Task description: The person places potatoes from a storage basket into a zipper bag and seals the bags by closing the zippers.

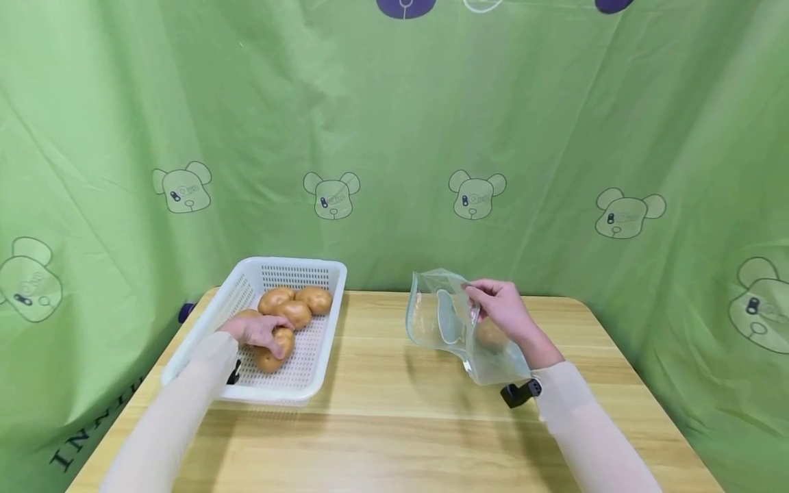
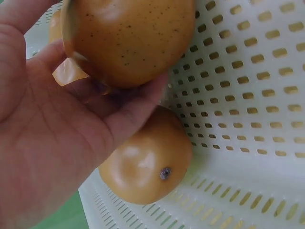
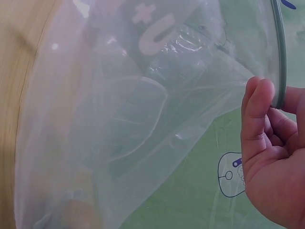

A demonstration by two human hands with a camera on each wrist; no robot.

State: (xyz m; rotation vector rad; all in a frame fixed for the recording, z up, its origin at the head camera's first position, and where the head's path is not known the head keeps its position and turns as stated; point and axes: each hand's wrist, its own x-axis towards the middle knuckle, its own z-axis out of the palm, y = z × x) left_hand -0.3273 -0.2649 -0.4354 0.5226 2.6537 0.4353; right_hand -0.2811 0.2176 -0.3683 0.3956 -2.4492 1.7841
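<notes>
Left hand: fingers curled round oval brown potato in boxy white plastic basket | Right hand: pinches floppy clear plastic bag | Maybe: smooth potato slips; one-sided hold lets bag droop

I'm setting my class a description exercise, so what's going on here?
A person's left hand grips a potato inside a white plastic basket, with more potatoes lying near it. Their right hand pinches the edge of a clear plastic bag over the wooden table. A rounded brown thing shows through the bag.
</notes>
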